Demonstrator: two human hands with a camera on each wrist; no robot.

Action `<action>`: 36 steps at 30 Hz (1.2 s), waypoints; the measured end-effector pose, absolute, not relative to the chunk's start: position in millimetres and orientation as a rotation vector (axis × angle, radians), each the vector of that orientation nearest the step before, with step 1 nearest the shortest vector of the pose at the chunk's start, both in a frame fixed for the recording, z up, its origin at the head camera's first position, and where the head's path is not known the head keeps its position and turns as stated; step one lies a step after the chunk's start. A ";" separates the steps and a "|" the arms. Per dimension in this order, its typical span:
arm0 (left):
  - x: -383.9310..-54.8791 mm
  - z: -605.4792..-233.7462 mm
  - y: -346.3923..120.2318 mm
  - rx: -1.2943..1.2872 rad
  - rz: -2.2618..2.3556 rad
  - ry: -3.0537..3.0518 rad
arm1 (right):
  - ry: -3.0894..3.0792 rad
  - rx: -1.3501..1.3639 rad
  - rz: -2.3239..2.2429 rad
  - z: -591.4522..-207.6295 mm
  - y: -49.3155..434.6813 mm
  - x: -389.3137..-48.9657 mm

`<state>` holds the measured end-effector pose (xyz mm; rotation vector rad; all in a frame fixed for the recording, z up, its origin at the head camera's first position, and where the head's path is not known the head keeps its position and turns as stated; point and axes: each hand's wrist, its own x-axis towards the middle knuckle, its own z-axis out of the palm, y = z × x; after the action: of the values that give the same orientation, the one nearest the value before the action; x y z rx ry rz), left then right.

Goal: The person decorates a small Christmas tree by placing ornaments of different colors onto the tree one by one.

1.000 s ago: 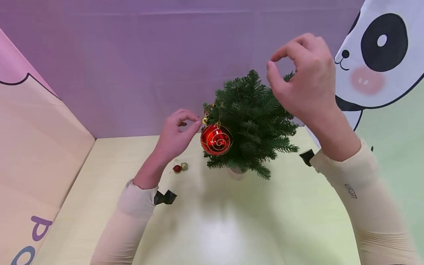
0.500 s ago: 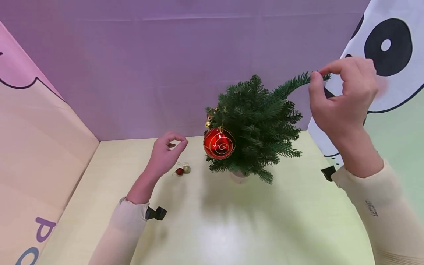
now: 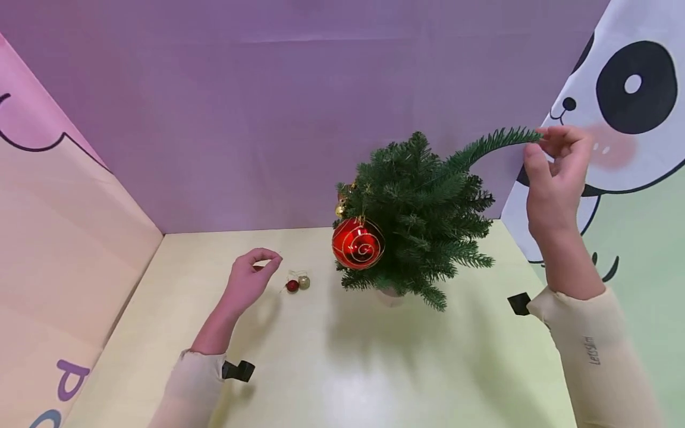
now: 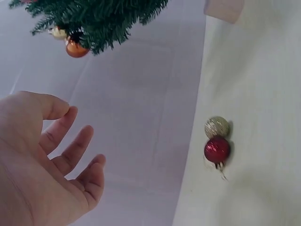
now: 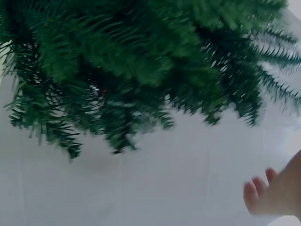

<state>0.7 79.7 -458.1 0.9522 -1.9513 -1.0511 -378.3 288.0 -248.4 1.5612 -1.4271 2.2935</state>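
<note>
Green branch (image 3: 497, 142), seemingly pinched, head view only

Compared with one second earlier, the left hand (image 3: 247, 282) has moved away from the tree (image 3: 407, 208) to the left of the small red bauble (image 3: 292, 286); the right hand (image 3: 559, 172) has shifted outward to a branch (image 3: 495, 142) tip.

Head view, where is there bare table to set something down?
The table is bare in front, between left sleeve and right sleeve, and at its back left corner, between backdrop and left hand. Crowded: under the tree, and where two small baubles lie.
</note>
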 end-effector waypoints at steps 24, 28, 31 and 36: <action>5.4 -511.0 72.6 1.130 -0.995 -2.152 | -1.544 2.341 2.279 -286.1 255.4 -395.8; 7.2 -515.2 74.1 1.146 -0.988 -2.163 | -1.601 2.358 2.274 -286.9 258.4 -393.6; 7.7 -518.7 75.4 1.153 -0.998 -2.163 | -1.777 2.320 2.128 -287.3 264.9 -392.8; 7.9 -521.8 76.0 1.153 -1.010 -2.155 | -2.008 2.260 1.897 -285.4 274.1 -388.9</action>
<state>7.9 76.0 -521.8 1.1531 -2.1549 -1.0104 -388.9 274.1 -285.4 2.2596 -2.0084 1.8971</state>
